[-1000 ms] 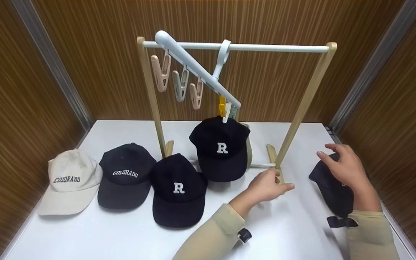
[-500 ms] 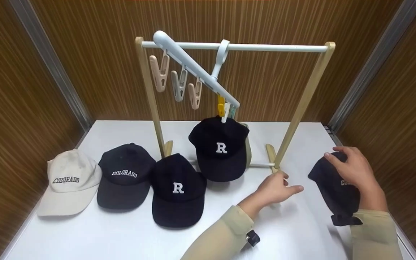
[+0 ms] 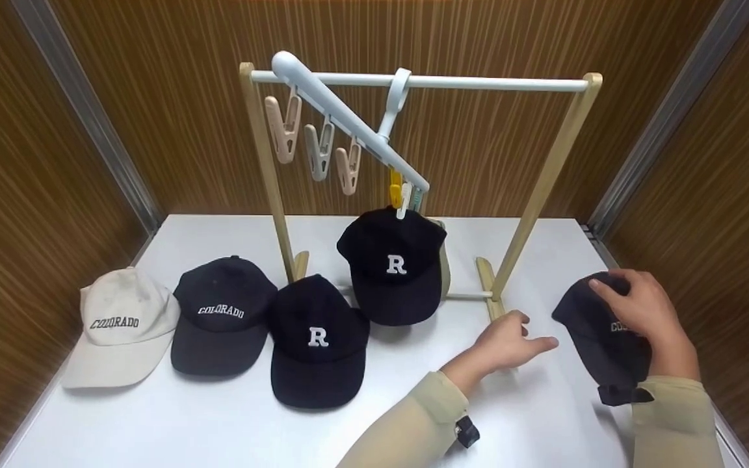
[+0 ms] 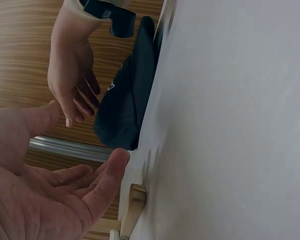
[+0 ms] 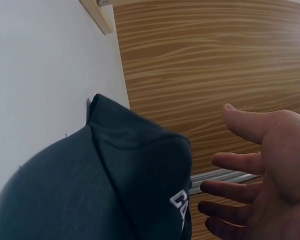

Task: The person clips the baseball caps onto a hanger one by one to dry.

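A dark grey baseball cap [image 3: 589, 331] with white lettering lies on the white table at the far right. Over its crown, my right hand [image 3: 644, 309] hovers with fingers loosely spread; in the right wrist view a gap shows between those fingers and the cap [image 5: 145, 175]. My left hand [image 3: 504, 341] reaches toward the same cap from the left, thumb extended, holding nothing. It is beside the rack's right foot [image 3: 495, 305]. The left wrist view shows the cap [image 4: 122, 110] beyond the left fingertips.
A wooden rack [image 3: 540, 182] carries a pale blue clip hanger [image 3: 348, 117]. From it hangs a black R cap [image 3: 397, 292]. On the table's left lie a cream cap [image 3: 121, 357], a dark COLORADO cap [image 3: 222, 344] and another black R cap [image 3: 319, 377]. Wood-grain walls surround the table.
My left hand has moved right, toward the dark grey cap. The right hand has shifted slightly right and down over it, and more of the cap's lettering shows.
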{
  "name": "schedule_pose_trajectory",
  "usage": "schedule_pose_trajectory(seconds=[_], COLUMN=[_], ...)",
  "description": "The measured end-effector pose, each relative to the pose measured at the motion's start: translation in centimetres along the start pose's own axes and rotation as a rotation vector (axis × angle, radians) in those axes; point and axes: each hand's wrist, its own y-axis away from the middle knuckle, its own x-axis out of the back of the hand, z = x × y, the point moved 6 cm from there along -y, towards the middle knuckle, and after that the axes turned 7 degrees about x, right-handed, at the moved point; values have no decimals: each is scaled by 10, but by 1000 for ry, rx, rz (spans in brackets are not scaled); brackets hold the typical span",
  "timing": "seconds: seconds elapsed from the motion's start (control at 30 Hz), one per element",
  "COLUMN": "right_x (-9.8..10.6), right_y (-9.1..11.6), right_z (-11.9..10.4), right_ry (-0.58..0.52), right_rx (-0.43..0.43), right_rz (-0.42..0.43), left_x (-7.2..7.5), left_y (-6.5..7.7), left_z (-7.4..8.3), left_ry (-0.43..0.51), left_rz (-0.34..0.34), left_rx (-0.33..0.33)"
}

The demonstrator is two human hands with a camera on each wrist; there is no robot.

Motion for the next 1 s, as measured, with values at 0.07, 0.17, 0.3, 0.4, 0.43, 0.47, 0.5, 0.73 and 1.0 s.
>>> schedule_pose_trajectory(seconds=[0.07,0.17,0.3,0.4,0.43,0.47,0.5,0.73,1.0], right_x=[-1,-2,-4,-3,-2,-2,-2,-3,-7], right_y=[-1,-2,-3,-2,-2,-2,-2,-3,-3], right_z=[3,8,11,15,16,18,19,32,40], right_ry=[7,12,2,0,2,4,9,20,3], right_rx=[-5,-8,-13,-4,1,4,9,-13,-53], right_rz=[-13,-31,-42,-23,-16,-9,-2,-18,-49], left_x=[-2,-5,-8,-10,-11,-12,-13,-17,-22], left_y=[-1,-2,-2,-1,0,0,0,0,-2], left_z=[-1,-2,-4,-4,-4,-3,-3,-3,-5], left_ry=[-9,-4,18,16,15,9,5,-3,-7], left_rz=[-2,-8,-17,-25,-29,-32,-34,-36,-40], left_rx=[-7,-5,5,3,2,-2,-3,-11,-26])
